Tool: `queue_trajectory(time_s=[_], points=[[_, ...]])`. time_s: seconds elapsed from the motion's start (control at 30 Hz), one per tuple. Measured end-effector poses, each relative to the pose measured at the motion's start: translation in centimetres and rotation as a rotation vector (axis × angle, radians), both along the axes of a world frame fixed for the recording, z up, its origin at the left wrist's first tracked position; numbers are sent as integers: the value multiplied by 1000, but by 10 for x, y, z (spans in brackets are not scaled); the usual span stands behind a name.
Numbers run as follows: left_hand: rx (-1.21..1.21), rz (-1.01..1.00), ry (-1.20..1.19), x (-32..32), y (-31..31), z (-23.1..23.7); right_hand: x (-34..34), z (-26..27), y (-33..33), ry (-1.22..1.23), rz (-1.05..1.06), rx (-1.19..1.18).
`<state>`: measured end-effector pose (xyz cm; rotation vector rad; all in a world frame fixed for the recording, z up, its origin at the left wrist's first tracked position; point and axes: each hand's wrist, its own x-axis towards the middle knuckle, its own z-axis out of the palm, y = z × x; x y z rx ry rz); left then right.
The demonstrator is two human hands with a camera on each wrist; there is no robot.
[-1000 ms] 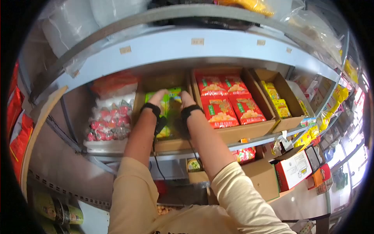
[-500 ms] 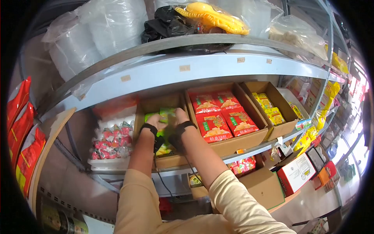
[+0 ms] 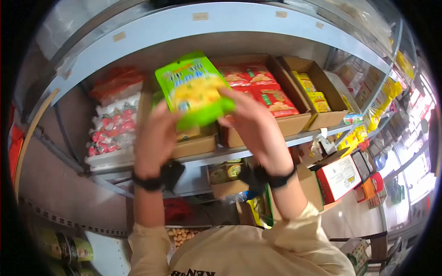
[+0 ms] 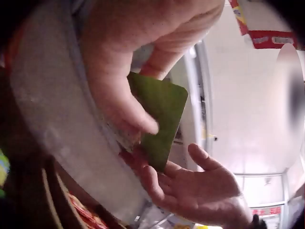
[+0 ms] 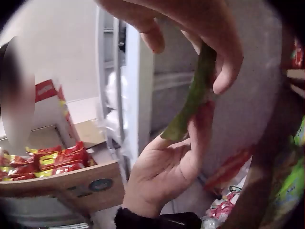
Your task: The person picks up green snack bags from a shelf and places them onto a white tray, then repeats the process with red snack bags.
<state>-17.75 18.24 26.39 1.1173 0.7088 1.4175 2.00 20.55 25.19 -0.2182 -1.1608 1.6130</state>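
Note:
In the head view a bright green food pouch (image 3: 193, 85), its front printed with yellow pieces, is up between both hands over the cardboard box. My left hand (image 3: 155, 135) grips its left side; in the left wrist view the thumb (image 4: 143, 121) lies across the plain dark-green back. My right hand (image 3: 258, 124) is at the lower right corner. Its fingers curl against the pouch edge in the right wrist view, while the thumb (image 5: 153, 38) stands apart from it. Beneath the pouch, the cardboard box (image 3: 195, 146) is partly hidden.
Red snack packets (image 3: 278, 101) fill the box to the right, with yellow packets (image 3: 317, 99) beyond. On the left, pink-and-red wrapped items (image 3: 110, 131) sit in a white foam tray (image 3: 108, 161). A shelf beam (image 3: 239, 20) crosses above; an open carton (image 3: 230, 186) stands lower down.
Both hands were down inside the box among green packs. They have come up and back toward the body with one green pouch between them. The head view has shifted.

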Motion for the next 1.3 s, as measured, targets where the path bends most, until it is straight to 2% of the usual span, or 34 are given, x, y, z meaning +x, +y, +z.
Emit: queue_trajectory(time_s=[0.07, 0.1, 0.13, 0.17, 0.23, 0.3, 0.33, 0.43, 0.47, 0.57, 0.67, 0.73, 0.83, 0.9, 1.03, 1.13, 1.27, 1.3], points=[[31, 81, 203, 38, -30, -23, 42, -16, -43, -74, -83, 16], [-36, -79, -75, 59, -36, -37, 60, -27, -60, -83, -165, -27], [-33, -113, -78, 78, -44, -55, 79, -43, -74, -166, -299, -38], [-129, -163, -87, 93, -49, -76, 95, -60, -87, -162, -385, -99], [-320, -266, -151, 127, -56, -113, 130, -94, -111, -329, -547, -165], [-473, -403, -20, 155, -56, -154, 161, -123, -133, -365, -693, -313], [-444, -493, -18, 172, -56, -171, 172, -135, -145, -379, -760, -388], [-534, -653, 6, 221, -62, -204, 198, -161, -172, -68, -911, -644], [-576, -704, 20, 238, -63, -225, 211, -173, -177, -36, -958, -677], [-588, -687, 147, 288, -72, -246, 259, -223, -194, 133, -906, -827], [-619, -666, 109, 344, -77, -279, 297, -265, -200, 135, -976, -940], [-759, -673, 124, 382, -73, -299, 327, -280, -199, 113, -1021, -971], [-923, -682, 97, 455, -46, -347, 402, -302, -179, -28, -1091, -905], [-929, -643, -78, 509, -30, -366, 461, -328, -158, -127, -1124, -921], [-1064, -434, -11, 598, 2, -434, 563, -392, -101, -353, -1084, -937], [-1140, -325, 118, 645, 26, -451, 606, -405, -61, -425, -1040, -985], [-1028, -271, 180, 687, 60, -448, 647, -428, -26, -381, -1000, -939], [-1009, -288, 191, 693, 69, -458, 654, -440, -19, -436, -1020, -907]])
